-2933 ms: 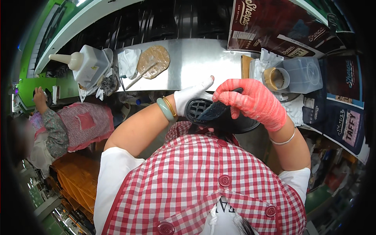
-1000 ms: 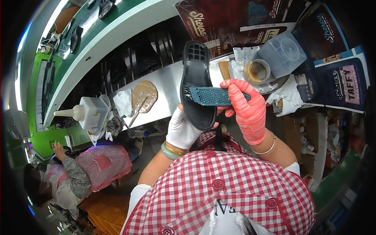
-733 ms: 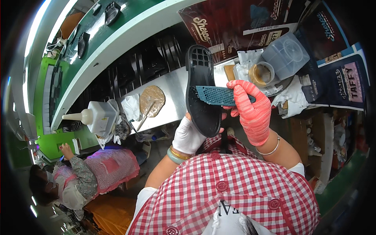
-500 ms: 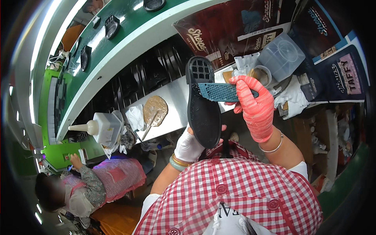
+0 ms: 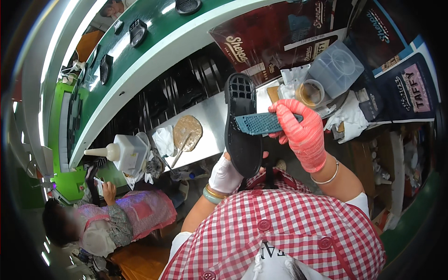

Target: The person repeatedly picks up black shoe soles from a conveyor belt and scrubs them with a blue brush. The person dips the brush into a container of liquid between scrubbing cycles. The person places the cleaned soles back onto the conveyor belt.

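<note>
My left hand (image 5: 226, 174), in a white fingerless glove, grips a black shoe sole (image 5: 245, 151) near its lower end and holds it up lengthwise. The sole's inner side faces me, with a grid of square recesses at its far end. In a coral-striped glove, my right hand (image 5: 301, 134) is closed on a flat teal brush (image 5: 261, 123) with a textured handle. The brush lies crosswise over the sole's middle, its left end at the sole's left rim. Whitish bits show along that rim.
A metal bench (image 5: 207, 133) bears a brown round pad (image 5: 187, 133) with a stick and a white spouted bottle (image 5: 126, 153). Right of it stand a small cup (image 5: 310, 92) and a clear plastic tub (image 5: 337, 67). Soles ride a green conveyor (image 5: 158, 21). A co-worker (image 5: 109, 214) sits at left.
The brush and my right hand have shifted slightly downward, and the sole has lowered a little. Soles on the conveyor have moved a bit right. The co-worker's hand has shifted, and a dark sole now shows there.
</note>
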Demonstrator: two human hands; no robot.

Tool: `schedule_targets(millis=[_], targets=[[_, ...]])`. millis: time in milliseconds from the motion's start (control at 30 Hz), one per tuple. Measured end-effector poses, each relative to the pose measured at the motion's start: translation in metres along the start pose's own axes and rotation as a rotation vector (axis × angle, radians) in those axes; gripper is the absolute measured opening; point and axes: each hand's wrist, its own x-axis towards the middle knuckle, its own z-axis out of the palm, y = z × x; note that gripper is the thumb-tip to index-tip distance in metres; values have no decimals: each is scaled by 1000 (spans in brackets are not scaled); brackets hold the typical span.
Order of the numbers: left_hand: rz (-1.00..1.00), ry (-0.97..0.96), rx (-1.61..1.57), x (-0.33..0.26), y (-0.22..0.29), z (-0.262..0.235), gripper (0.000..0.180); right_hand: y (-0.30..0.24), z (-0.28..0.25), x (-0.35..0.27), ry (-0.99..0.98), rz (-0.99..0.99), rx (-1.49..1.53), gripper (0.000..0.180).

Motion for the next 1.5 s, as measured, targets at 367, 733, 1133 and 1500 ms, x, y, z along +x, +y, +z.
schedule_targets(millis=[367,733,1133,1500], targets=[[55,34,-106,10,-8,-11,72,13,4,-17,-94,130,-54,20],[9,165,-184,14,-4,-6,70,7,-2,-17,-406,84,-250,21],[-219,208,-188,10,8,-14,57,-13,21,20,-720,363,-389,27],[-398,220,-200,16,19,-27,45,1,25,32,-752,389,-435,22]])
